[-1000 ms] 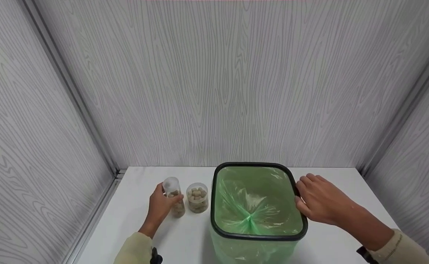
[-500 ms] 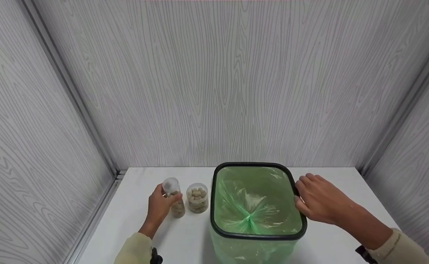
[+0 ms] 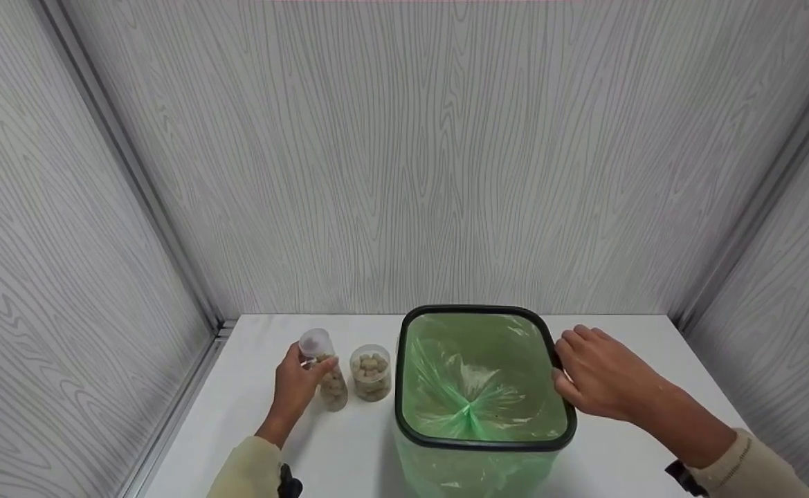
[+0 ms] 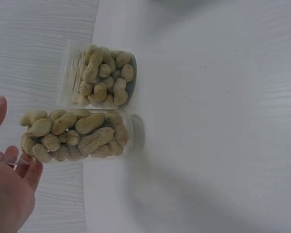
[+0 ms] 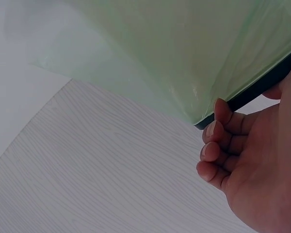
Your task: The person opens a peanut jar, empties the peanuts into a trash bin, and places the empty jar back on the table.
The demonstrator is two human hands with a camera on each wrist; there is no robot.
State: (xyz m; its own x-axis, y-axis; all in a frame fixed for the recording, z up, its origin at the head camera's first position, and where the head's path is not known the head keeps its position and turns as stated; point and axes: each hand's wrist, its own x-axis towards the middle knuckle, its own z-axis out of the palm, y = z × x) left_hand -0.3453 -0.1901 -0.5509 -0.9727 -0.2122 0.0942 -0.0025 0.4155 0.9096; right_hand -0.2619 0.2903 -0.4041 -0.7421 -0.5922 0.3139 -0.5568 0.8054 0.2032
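Observation:
A tall clear jar [image 3: 333, 391] of unshelled peanuts stands on the white table, its cloudy top [image 3: 315, 341] leaning slightly left. My left hand [image 3: 294, 379] grips it near that top, thumb on the near side; the left wrist view shows its peanuts [image 4: 77, 136]. Right beside it is a shorter, wider clear jar [image 3: 371, 377], also holding peanuts. My right hand [image 3: 601, 373] pinches the black rim [image 3: 487, 445] of a bin lined with a green plastic bag [image 3: 459, 366]. In the right wrist view, curled fingers [image 5: 223, 145] press against that rim. The bin's base is out of view.
The white table [image 3: 342, 456] runs back to a wood-grain panel [image 3: 376, 173]. More panels close in the left side [image 3: 65, 277] and right side [image 3: 792, 277]. The bin stands between the jars and my right arm.
The tall jar's top has shifted slightly left and up with my left hand, while its base has hardly moved. My right hand stays on the bin's rim.

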